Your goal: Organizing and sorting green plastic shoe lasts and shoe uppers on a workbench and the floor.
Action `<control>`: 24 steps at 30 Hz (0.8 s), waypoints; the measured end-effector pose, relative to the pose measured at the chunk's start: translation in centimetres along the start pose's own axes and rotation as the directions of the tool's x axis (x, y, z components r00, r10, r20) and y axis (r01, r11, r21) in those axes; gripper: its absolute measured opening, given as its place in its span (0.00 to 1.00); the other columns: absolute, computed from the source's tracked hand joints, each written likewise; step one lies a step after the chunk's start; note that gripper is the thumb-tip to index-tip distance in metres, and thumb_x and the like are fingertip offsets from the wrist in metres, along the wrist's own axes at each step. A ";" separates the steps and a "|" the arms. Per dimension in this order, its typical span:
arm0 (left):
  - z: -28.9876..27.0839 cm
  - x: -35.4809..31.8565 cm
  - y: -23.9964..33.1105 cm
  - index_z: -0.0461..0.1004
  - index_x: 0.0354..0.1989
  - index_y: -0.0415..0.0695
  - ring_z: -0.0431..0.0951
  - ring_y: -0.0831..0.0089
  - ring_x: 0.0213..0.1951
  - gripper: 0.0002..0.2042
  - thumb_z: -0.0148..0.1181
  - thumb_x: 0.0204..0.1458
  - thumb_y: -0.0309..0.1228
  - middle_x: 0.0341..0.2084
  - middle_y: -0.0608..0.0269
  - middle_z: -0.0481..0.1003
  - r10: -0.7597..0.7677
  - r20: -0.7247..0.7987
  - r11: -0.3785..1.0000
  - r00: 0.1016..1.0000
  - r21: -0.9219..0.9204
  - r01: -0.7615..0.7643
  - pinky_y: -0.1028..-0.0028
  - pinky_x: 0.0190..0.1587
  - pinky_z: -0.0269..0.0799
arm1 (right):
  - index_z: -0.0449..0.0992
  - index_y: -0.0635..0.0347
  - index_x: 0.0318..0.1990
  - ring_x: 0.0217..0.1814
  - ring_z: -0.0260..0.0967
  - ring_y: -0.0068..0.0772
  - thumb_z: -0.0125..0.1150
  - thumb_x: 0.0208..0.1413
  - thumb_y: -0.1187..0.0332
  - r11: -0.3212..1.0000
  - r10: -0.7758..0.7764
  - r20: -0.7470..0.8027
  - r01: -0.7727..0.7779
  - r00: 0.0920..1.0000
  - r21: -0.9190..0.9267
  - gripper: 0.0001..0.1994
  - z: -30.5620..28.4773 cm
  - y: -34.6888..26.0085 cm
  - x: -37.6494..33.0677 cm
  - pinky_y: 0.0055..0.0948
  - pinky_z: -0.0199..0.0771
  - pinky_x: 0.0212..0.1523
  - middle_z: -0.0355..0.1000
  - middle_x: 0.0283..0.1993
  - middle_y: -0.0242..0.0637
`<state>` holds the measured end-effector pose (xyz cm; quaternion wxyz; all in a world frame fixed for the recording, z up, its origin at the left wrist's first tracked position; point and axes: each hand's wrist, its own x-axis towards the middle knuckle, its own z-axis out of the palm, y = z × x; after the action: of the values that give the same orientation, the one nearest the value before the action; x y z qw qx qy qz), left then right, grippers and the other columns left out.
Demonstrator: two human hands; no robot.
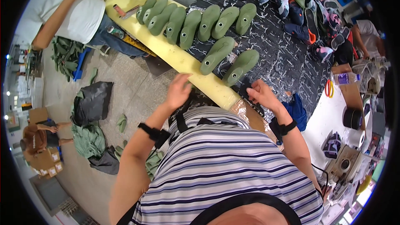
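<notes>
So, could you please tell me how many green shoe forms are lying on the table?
10 green shoe forms: eight in a row running from the yellow table edge onto the dark mat, and two nearer the person's hands. Others may be hidden among the shoes further back.

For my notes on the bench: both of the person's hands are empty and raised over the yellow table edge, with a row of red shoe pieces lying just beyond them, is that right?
Not quite: the shoe pieces are green, not red, as the head view shows. The rest stands: the left hand and right hand are both empty and raised over the yellow table edge, with the row just beyond them.
</notes>
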<state>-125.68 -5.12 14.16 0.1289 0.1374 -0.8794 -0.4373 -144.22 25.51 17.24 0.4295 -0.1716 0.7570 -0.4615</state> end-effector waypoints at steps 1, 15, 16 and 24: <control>-1.0 -2.8 -4.2 0.71 0.49 0.37 0.73 0.47 0.47 0.19 0.57 0.46 0.27 0.43 0.44 0.73 -0.186 -0.011 0.981 0.982 0.050 0.186 0.61 0.49 0.71 | 0.63 0.74 0.47 0.29 0.71 0.27 0.59 0.58 0.59 1.000 -0.014 0.008 0.014 1.000 -0.020 0.23 0.2 -0.8 1.0 0.25 0.72 0.23 0.71 0.29 0.40; -0.3 -33.4 -14.0 0.74 0.45 0.35 0.75 0.68 0.20 0.16 0.59 0.47 0.28 0.22 0.54 0.77 -0.961 0.100 0.236 0.258 -0.188 0.953 0.70 0.24 0.73 | 0.73 0.69 0.37 0.32 0.74 0.33 0.58 0.58 0.55 0.974 -0.068 -0.079 0.049 0.995 -0.222 0.20 1.5 -0.9 5.0 0.30 0.76 0.30 0.74 0.29 0.44; -0.4 -34.9 -15.5 0.74 0.46 0.35 0.76 0.70 0.21 0.17 0.59 0.47 0.28 0.24 0.54 0.77 -0.950 0.068 0.276 0.306 -0.276 0.921 0.70 0.24 0.73 | 0.74 0.69 0.33 0.31 0.74 0.40 0.59 0.56 0.58 0.889 -0.259 -0.172 0.164 0.950 -0.428 0.18 1.1 -0.3 4.6 0.34 0.74 0.34 0.75 0.27 0.48; -5.9 -29.7 -17.3 0.75 0.45 0.37 0.78 0.48 0.41 0.20 0.56 0.45 0.36 0.38 0.41 0.77 -0.674 -0.210 0.707 0.708 0.096 0.701 0.59 0.46 0.73 | 0.71 0.65 0.36 0.26 0.69 0.19 0.52 0.62 0.70 0.941 -0.307 -0.193 0.268 0.932 -0.206 0.07 4.9 2.6 1.9 0.18 0.67 0.23 0.71 0.27 0.33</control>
<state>-93.84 -8.93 0.52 0.0137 0.5006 -0.7846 -0.3656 -141.00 22.93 13.10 0.2527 -0.2656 0.8047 -0.4670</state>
